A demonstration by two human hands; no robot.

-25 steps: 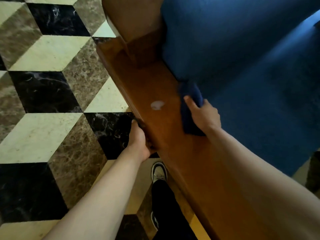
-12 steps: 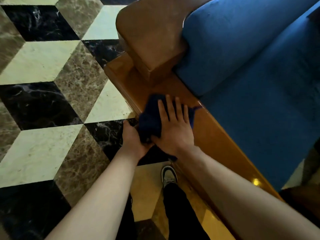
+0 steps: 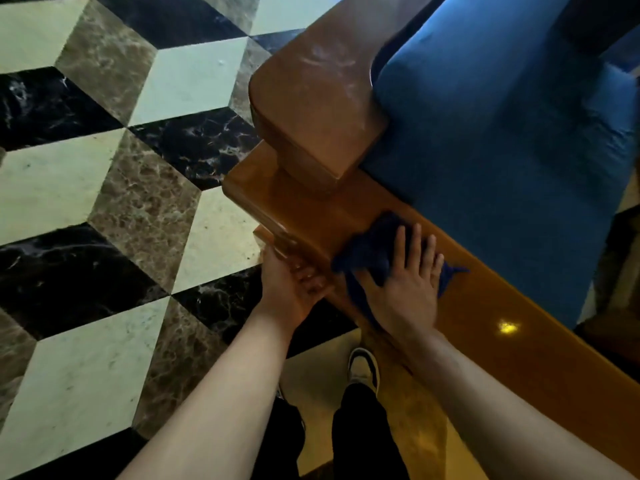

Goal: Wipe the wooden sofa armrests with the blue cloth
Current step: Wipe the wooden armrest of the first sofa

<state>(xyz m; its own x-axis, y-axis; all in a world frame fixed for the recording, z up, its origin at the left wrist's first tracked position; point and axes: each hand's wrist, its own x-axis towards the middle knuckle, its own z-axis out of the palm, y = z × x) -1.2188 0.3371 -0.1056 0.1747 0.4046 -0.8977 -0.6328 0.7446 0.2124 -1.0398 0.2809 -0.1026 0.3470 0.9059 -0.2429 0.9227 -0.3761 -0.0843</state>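
Note:
A glossy wooden sofa armrest (image 3: 502,306) runs from the centre down to the lower right. On it lies the dark blue cloth (image 3: 372,251), crumpled. My right hand (image 3: 405,289) presses flat on the cloth with straight, spread fingers. My left hand (image 3: 294,289) rests against the armrest's outer side edge, fingers against the wood; whether they curl round the edge is unclear. A thick wooden backrest end (image 3: 318,109) rises above the armrest's far end and shows pale smears on top.
Blue sofa cushions (image 3: 502,140) fill the right side beside the armrest. The floor (image 3: 138,202) has cream, brown and black marble tiles in a cube pattern. My dark trouser legs and a shoe (image 3: 363,368) stand next to the armrest's base.
My right hand went from gripping the cloth by the cushion edge to pressing it flat on the armrest top. The view has shifted, showing more of the backrest end. My left hand stays on the side edge.

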